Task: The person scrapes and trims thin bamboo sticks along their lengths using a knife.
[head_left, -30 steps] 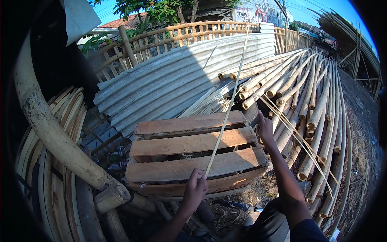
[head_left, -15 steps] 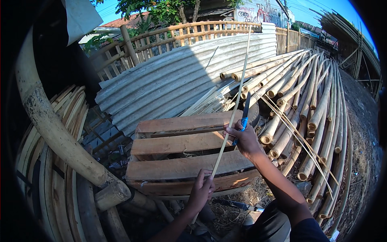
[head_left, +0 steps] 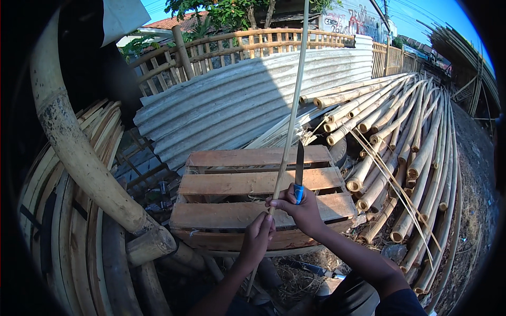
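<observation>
A long thin bamboo strip (head_left: 291,126) stands steeply tilted in front of me, its top running out of view and its lower end passing down between my legs. My left hand (head_left: 258,236) is closed round the strip low down. Just above it, my right hand (head_left: 299,209) pinches the same strip between thumb and finger. The right hand also grips a knife (head_left: 299,167) with a blue handle, its dark blade pointing up beside the strip. Both hands are over the near edge of a slatted wooden crate (head_left: 263,213).
Bamboo poles (head_left: 416,152) lie piled to the right, with thin strips (head_left: 392,184) across them. Split bamboo (head_left: 68,237) stands at left behind a thick bamboo post (head_left: 79,142). Corrugated sheets (head_left: 221,105) lean against a bamboo fence (head_left: 253,45). Another blade-like tool (head_left: 303,267) lies on the ground.
My right hand has come down and left along the strip, close to my left hand, bringing the knife with it. The strip now stands more upright. The view has shifted slightly.
</observation>
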### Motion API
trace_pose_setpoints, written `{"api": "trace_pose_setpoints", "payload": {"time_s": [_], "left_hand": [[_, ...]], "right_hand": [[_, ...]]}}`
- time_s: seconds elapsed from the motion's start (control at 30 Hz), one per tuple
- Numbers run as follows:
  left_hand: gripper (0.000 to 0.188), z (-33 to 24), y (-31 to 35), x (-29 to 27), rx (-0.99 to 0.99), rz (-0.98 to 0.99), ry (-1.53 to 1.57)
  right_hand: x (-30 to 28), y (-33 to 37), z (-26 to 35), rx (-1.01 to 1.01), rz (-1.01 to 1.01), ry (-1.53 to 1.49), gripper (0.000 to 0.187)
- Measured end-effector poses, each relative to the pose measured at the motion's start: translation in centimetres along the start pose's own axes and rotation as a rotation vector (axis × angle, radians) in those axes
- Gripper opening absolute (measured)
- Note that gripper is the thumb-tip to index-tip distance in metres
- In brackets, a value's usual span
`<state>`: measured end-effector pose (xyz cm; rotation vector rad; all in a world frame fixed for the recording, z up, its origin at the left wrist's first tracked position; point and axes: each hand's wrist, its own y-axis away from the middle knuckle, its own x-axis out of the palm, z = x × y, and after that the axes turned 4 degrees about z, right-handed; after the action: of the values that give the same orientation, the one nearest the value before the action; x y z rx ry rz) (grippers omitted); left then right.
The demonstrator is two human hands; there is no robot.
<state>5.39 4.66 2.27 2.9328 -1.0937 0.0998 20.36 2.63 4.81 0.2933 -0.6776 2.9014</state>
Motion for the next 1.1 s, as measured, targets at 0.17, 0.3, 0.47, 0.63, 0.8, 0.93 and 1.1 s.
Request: {"api": "trace_pose_setpoints", "payload": {"time_s": [0.17,0.3,0.47,0.63,0.8,0.93,1.1], "left_hand": [[0.027,-0.6,0.6,0.2,0.037,-0.038,0.027],[0.027,0.1,0.4,1.0,0.350,-0.160,-0.341],[0.022,-0.4,1.8,1.5,0.423,-0.191,-0.587],[0.019,0.6,0.8,2.3,0.358,-0.175,-0.584],[0.021,0.3,1.9,2.4,0.404,-0.263,-0.705],[0.019,0.2,1.3,2.8,0.300,-0.207,-0.695],[0.019,0.2,0.9,2.1,0.335,-0.273,-0.655]], "right_hand": [[-2.4,0.0,0.9,0.209,0.082,0.390,0.047],[-1.7,0.8,1.3,-0.280,0.235,1.170,0.045],[-5.0,-1.6,3.8,-0.366,-0.106,1.315,0.047],[-5.1,-0.6,1.6,-0.360,-0.015,1.287,0.049],[-4.9,-1.6,2.7,-0.443,-0.119,1.407,0.048],[-8.5,-2.3,3.2,-0.283,-0.285,1.283,0.045],[-3.0,0.3,0.4,-0.408,0.184,1.415,0.045]]}}
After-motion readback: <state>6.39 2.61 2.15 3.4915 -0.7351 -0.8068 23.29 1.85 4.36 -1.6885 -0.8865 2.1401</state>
